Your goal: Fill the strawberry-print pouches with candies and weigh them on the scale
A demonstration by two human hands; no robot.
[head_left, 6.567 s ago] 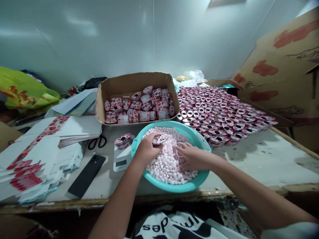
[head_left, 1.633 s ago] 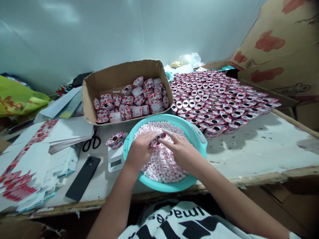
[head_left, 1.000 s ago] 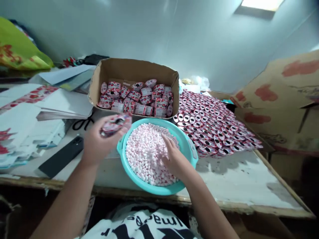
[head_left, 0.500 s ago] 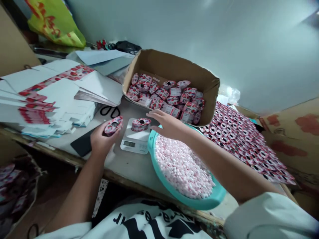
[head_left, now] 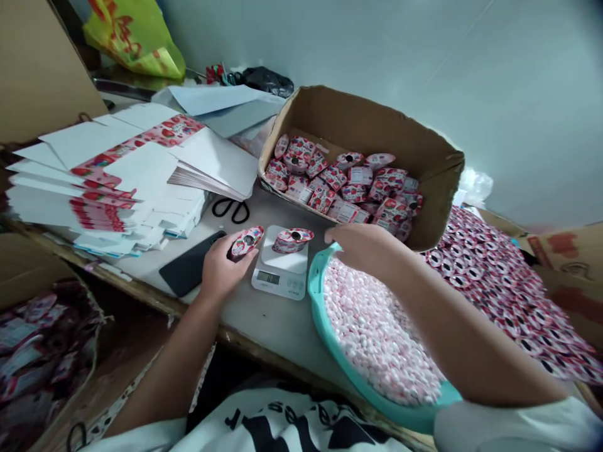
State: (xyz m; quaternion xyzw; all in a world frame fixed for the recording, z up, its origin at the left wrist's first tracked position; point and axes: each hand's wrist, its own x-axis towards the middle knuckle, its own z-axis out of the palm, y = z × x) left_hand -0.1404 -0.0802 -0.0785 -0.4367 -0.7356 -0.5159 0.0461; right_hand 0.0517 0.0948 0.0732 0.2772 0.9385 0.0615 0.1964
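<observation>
In the head view, left of the frame's centre, the left hand (head_left: 220,267) curls its fingers around a small red-and-white candy container (head_left: 245,241), thumb on the near side, holding it just left of the white kitchen scale (head_left: 281,271); a second container (head_left: 292,240) sits on the scale's platform; the right hand (head_left: 365,246) hovers at centre, over the far rim of the teal basin (head_left: 330,333), fingers bent and close together, tips toward the scale, holding nothing that can be seen; the basin, lower right of centre, is heaped with pink and white candies (head_left: 377,333); above centre, an open cardboard box (head_left: 377,125) holds more filled containers; at the right edge, rows of empty containers (head_left: 494,276) cover the table; a black phone (head_left: 188,271) lies left of the left hand, black scissors (head_left: 230,209) just beyond it; stacks of flat printed cartons (head_left: 108,182) fill the upper left; a green and yellow bag (head_left: 136,34) sits at the top left.
</observation>
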